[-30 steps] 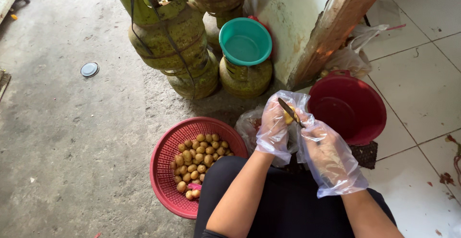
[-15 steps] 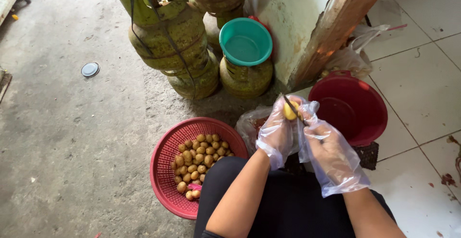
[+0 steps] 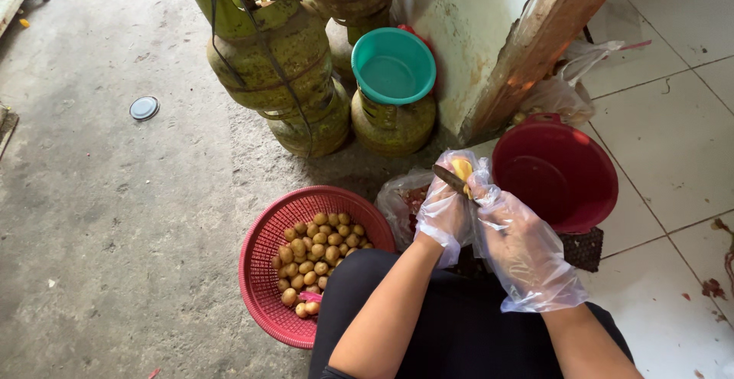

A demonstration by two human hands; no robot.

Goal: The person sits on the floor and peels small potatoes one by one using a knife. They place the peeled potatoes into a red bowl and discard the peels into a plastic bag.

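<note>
Centre-right of frame, above the lap: small yellow potato (image 3: 462, 168) pinched in gloved left hand (image 3: 443, 215) fingertips, knife (image 3: 451, 179) gripped by closed gloved right hand (image 3: 520, 245), blade slanting up-left across the potato, beside red bucket (image 3: 556, 173).

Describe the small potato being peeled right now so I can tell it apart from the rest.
Start at the red bucket on the tiled floor; just left of its rim the gloved left hand and right hand meet. The potato sits at the left hand's fingertips with a knife across it. It shows bright yellow flesh, unlike the brown-skinned potatoes in the red basket.
</note>
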